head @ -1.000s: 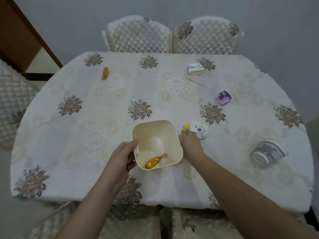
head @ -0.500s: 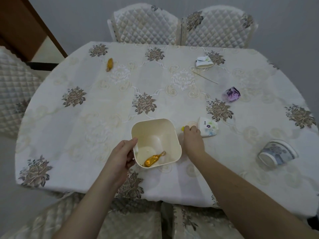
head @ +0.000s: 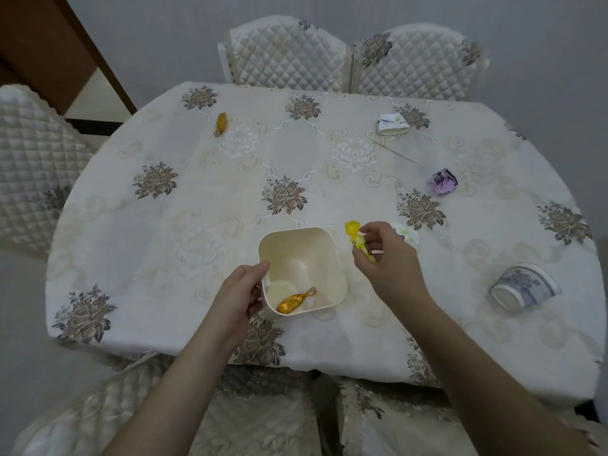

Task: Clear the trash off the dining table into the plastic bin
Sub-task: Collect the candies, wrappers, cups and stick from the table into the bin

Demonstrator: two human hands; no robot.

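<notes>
Wrapper (yellow) pinched in right hand beside bin; left hand grips bin's rim.

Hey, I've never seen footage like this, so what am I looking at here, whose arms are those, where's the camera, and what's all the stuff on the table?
There is no machine here. The camera sits on a person's head and looks down, so the two bare arms are their own.

The left hand steadies a cream plastic bin on the dining table; a gold wrapper already lies inside.

The right hand has pinched a small yellow tube in its fingers, held beside the bin, not yet dropped in.

Left on the cloth: another gold wrapper, a folded white carton, a thin stick, a purple wrapper, a white scrap behind the right hand, and a tipped paper cup.
</notes>
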